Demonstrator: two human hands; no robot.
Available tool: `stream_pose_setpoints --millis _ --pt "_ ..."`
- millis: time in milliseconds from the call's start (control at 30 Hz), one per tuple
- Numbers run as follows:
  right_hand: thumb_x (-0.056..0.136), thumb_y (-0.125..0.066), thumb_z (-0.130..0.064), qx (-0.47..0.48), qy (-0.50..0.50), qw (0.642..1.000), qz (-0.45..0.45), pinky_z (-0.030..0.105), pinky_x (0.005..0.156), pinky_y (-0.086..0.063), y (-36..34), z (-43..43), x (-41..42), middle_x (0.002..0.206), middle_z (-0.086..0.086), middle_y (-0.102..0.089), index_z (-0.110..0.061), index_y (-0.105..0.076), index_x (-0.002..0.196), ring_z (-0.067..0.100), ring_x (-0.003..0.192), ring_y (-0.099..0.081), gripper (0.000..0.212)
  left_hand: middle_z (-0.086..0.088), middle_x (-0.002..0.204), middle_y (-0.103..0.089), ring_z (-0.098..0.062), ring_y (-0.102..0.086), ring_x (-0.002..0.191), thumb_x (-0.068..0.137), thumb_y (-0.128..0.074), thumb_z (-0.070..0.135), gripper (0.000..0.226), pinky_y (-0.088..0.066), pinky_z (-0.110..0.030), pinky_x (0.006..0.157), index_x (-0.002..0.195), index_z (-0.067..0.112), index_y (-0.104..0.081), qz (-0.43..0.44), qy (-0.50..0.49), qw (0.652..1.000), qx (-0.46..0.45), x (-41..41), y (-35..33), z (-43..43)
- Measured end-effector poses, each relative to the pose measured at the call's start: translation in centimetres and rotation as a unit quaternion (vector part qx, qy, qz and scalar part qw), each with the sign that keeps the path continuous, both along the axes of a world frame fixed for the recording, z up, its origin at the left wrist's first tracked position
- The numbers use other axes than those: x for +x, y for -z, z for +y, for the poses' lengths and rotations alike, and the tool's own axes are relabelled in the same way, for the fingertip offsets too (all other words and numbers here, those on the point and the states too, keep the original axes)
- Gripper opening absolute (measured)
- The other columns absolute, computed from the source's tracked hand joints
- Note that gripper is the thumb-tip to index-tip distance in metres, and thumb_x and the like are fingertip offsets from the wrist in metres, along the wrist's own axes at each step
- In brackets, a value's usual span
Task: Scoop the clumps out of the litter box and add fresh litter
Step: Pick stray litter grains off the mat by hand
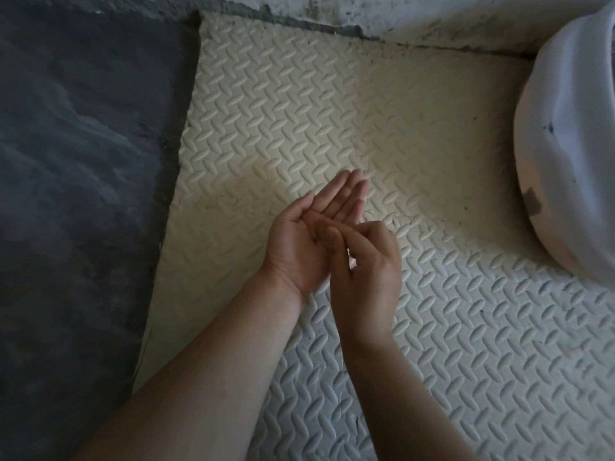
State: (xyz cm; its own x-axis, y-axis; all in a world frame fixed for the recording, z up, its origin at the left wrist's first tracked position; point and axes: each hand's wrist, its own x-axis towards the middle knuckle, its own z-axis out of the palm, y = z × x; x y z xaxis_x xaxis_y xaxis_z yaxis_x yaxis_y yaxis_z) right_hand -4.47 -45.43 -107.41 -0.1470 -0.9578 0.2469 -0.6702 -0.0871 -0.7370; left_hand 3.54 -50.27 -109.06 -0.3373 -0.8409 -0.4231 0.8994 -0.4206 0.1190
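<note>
A white rounded plastic litter box (pixel 572 134) stands at the right edge, only partly in view; its inside is hidden. No scoop, clumps or litter bag are visible. My left hand (pixel 309 234) is held palm up over the mat with its fingers straight and together. My right hand (pixel 369 261) is beside it, its fingers curled, and their tips touch the left palm. I cannot tell whether anything lies between the fingers and the palm.
A cream foam mat (pixel 332 104) with a raised tread pattern covers the floor under my hands. Dark grey concrete floor (pixel 76 161) lies to the left. A stained wall base (pixel 399 18) runs along the top.
</note>
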Motion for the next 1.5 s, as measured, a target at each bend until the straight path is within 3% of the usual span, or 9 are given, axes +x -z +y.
stream_pose_setpoints --millis 300,400,467,600,800,933,1067,1200,1500 --pt "0.090 -0.063 -0.019 0.051 0.269 0.959 -0.078 0.017 0.071 -0.048 1.0 4.4 -5.2 0.089 -0.005 -0.057 -0.022 -0.069 0.098 0.010 0.081 -0.056 0.010 -0.018 0.127 -0.060 -0.030 -0.057 0.120 0.099 -0.031 0.022 0.045 -0.045 -0.037 0.102 0.121 -0.006 -0.060 0.034 0.014 0.999 0.035 -0.5 0.4 0.5" --pt "0.086 -0.065 -0.027 0.091 0.305 0.948 -0.015 0.034 0.074 -0.051 1.5 7.6 -6.3 0.086 -0.006 -0.055 -0.021 -0.072 0.097 0.016 0.083 -0.055 0.014 -0.018 0.126 -0.061 -0.031 -0.057 0.119 0.096 -0.034 0.021 0.044 -0.046 -0.037 0.101 0.120 -0.006 -0.060 0.036 0.037 0.998 0.035 -1.2 0.4 0.7" --pt "0.084 -0.070 -0.026 0.106 0.299 0.949 0.003 0.036 0.079 -0.049 1.7 9.0 -6.4 0.086 -0.006 -0.055 -0.021 -0.074 0.097 0.016 0.086 -0.053 0.015 -0.019 0.124 -0.062 -0.031 -0.058 0.117 0.095 -0.035 0.021 0.044 -0.046 -0.037 0.101 0.117 -0.006 -0.062 0.029 0.062 0.997 0.036 -1.7 0.3 1.0" --pt "0.080 -0.074 -0.025 0.142 0.305 0.942 0.012 0.004 0.080 -0.032 1.9 9.6 -6.3 0.089 -0.008 -0.055 -0.028 -0.075 0.095 0.012 0.091 -0.050 0.016 -0.018 0.125 -0.061 -0.031 -0.057 0.119 0.097 -0.033 0.024 0.047 -0.044 -0.036 0.103 0.117 -0.006 -0.063 0.034 0.104 0.994 0.030 -2.5 0.5 1.8" --pt "0.078 -0.076 -0.022 0.122 0.297 0.947 0.011 0.030 0.079 -0.045 2.5 10.1 -6.9 0.086 -0.006 -0.055 -0.022 -0.078 0.091 0.011 0.089 -0.049 0.013 -0.017 0.132 -0.057 -0.029 -0.050 0.127 0.099 -0.030 0.025 0.048 -0.037 -0.037 0.109 0.124 -0.005 -0.058 0.032 0.117 0.993 0.013 -3.1 0.8 2.4" --pt "0.079 -0.075 -0.020 0.122 0.295 0.947 0.018 0.015 0.080 -0.040 2.6 10.1 -6.9 0.086 -0.006 -0.055 -0.023 -0.076 0.087 0.012 0.089 -0.048 0.008 -0.017 0.134 -0.054 -0.029 -0.049 0.128 0.098 -0.032 0.025 0.047 -0.036 -0.037 0.109 0.125 -0.005 -0.057 0.035 0.126 0.991 0.004 -3.2 0.9 2.6" --pt "0.086 -0.066 -0.027 0.151 0.270 0.950 0.046 0.033 0.085 -0.044 2.5 9.8 -7.0 0.090 -0.011 -0.052 -0.022 -0.073 0.093 0.005 0.091 -0.042 0.011 -0.017 0.137 -0.052 -0.029 -0.046 0.131 0.100 -0.030 0.025 0.048 -0.035 -0.036 0.110 0.127 -0.005 -0.055 0.040 0.120 0.992 0.003 -2.7 0.9 2.5" --pt "0.091 -0.057 -0.026 0.172 0.242 0.951 0.083 0.025 0.087 -0.032 2.5 9.4 -7.0 0.094 -0.014 -0.046 -0.017 -0.067 0.096 0.002 0.091 -0.033 0.014 -0.016 0.137 -0.052 -0.029 -0.043 0.133 0.101 -0.027 0.027 0.049 -0.035 -0.036 0.111 0.126 -0.004 -0.056 0.035 0.120 0.992 0.000 -2.5 0.6 2.3" --pt "0.094 -0.058 -0.024 0.043 0.143 0.988 -0.051 0.034 0.078 -0.048 -0.3 3.5 -0.9 0.092 -0.006 -0.051 -0.013 -0.063 0.095 0.014 0.086 -0.050 0.012 -0.014 0.148 -0.040 -0.025 -0.037 0.138 0.101 -0.018 0.030 0.053 -0.030 -0.036 0.114 0.138 0.000 -0.041 -0.021 0.109 0.992 -0.056 -2.7 -0.3 0.9"
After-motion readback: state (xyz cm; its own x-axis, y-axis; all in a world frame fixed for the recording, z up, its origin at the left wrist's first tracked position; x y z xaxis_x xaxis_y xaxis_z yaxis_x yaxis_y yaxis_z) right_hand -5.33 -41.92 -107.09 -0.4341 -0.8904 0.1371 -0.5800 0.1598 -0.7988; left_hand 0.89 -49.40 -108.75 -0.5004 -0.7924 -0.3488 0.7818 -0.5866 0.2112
